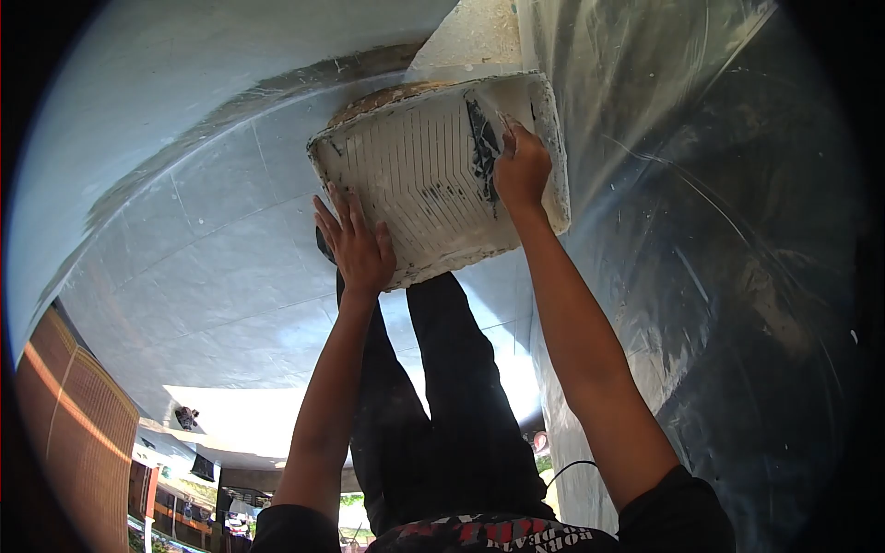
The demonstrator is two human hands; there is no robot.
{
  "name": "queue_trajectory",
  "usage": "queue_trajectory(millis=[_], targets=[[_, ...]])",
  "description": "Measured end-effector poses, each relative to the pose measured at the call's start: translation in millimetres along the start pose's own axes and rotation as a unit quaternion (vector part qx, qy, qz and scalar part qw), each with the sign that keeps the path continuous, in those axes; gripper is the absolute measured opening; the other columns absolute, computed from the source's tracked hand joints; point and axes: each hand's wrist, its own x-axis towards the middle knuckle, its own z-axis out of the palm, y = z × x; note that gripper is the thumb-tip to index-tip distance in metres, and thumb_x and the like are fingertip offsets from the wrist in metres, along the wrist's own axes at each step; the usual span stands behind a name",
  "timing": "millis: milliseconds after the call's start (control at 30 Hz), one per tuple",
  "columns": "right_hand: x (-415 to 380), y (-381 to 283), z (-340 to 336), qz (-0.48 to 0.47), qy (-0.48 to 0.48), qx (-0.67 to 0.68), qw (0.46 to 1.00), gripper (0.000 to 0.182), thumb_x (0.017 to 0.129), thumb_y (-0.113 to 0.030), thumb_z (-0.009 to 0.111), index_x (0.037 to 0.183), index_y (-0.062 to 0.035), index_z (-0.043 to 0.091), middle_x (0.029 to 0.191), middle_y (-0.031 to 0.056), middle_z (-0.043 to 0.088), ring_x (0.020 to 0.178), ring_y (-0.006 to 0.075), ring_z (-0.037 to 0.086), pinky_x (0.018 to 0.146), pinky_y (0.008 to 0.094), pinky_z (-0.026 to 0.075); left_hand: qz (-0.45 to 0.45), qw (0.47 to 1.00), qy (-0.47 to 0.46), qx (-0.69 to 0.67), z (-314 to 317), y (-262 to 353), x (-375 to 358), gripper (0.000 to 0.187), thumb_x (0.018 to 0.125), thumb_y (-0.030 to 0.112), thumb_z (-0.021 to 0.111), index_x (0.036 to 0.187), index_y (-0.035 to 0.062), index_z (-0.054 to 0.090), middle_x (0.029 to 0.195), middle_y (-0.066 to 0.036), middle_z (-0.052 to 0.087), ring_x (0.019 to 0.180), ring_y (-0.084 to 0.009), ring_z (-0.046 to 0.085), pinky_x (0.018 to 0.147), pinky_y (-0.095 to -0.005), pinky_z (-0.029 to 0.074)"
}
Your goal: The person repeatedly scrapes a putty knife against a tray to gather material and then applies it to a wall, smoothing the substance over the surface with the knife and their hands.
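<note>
A paint tray (415, 175) with a ribbed floor, coated in dried whitish paint, lies in front of my legs. My left hand (359, 244) rests on its near left corner, fingers spread. Over the tray's right part, my right hand (523, 170) is closed around something thin, mostly hidden by the fingers; a small pale tip shows above them. Just left of that fist a dark, paint-free patch (481, 143) shows on the ribs.
Crumpled plastic sheeting (701, 230) hangs or lies along the right. A grey tiled floor (203, 230) spreads to the left, with a curved wall base (175, 83) beyond it. A brown ribbed panel (78, 415) stands at the lower left.
</note>
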Motion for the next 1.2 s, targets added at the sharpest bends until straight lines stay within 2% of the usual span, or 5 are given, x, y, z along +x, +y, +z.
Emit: queue_trajectory(millis=[300,500,700,967,1200], targets=[[-15.1,-4.4,-15.8,0.071,-0.116,0.085,0.987,0.028,0.086,-0.003,0.064,0.113,-0.0006,0.071,0.098,0.0169,0.073,0.094,0.0360,0.068,0.082,0.0477,0.051,-0.002,1.000,0.000,-0.012,-0.1,-0.9,2.2,0.063,0.098,0.025,0.046,0.152,-0.0023,0.030,0.165,-0.027,0.014,0.152,-0.0515,0.002,0.120,-0.0658,0.007],[-50.7,-21.9,37.7,-0.033,0.056,-0.094,0.993,0.024,0.088,-0.006,0.065,0.111,-0.0024,0.071,0.109,0.0135,0.073,0.104,0.0295,0.066,0.089,0.0454,0.043,0.001,1.000,0.004,-0.008,0.4,-0.6,2.2,0.061,0.098,0.024,0.046,0.152,-0.0013,0.031,0.165,-0.027,0.014,0.152,-0.0513,0.003,0.120,-0.0661,0.008],[-45.7,-23.5,-14.2,0.050,-0.123,0.112,0.985,0.032,0.078,0.004,0.061,0.107,-0.0011,0.074,0.100,0.0162,0.074,0.098,0.0342,0.068,0.081,0.0459,0.049,0.007,1.000,0.000,-0.014,-0.4,-1.5,1.8,0.059,0.098,0.024,0.046,0.150,-0.0024,0.034,0.165,-0.027,0.013,0.152,-0.0520,0.003,0.119,-0.0669,0.009],[-82.7,-11.9,35.5,0.020,0.026,-0.166,0.986,0.030,0.081,-0.001,0.062,0.110,0.0017,0.069,0.102,0.0142,0.072,0.096,0.0333,0.062,0.084,0.0480,0.042,0.002,1.000,0.007,-0.009,1.9,-1.8,-2.4,0.059,0.101,0.028,0.042,0.151,-0.0024,0.030,0.164,-0.029,0.013,0.151,-0.0530,0.004,0.119,-0.0666,0.009],[-94.1,-15.4,-16.7,0.206,-0.205,0.208,0.934,0.027,0.091,-0.003,0.064,0.115,0.0059,0.068,0.103,0.0117,0.072,0.090,0.0259,0.069,0.077,0.0398,0.053,0.008,1.000,-0.021,0.009,-22.7,8.0,1.5,0.067,0.099,0.026,0.046,0.155,-0.0030,0.022,0.165,-0.029,0.006,0.151,-0.0527,-0.003,0.120,-0.0658,0.004]])
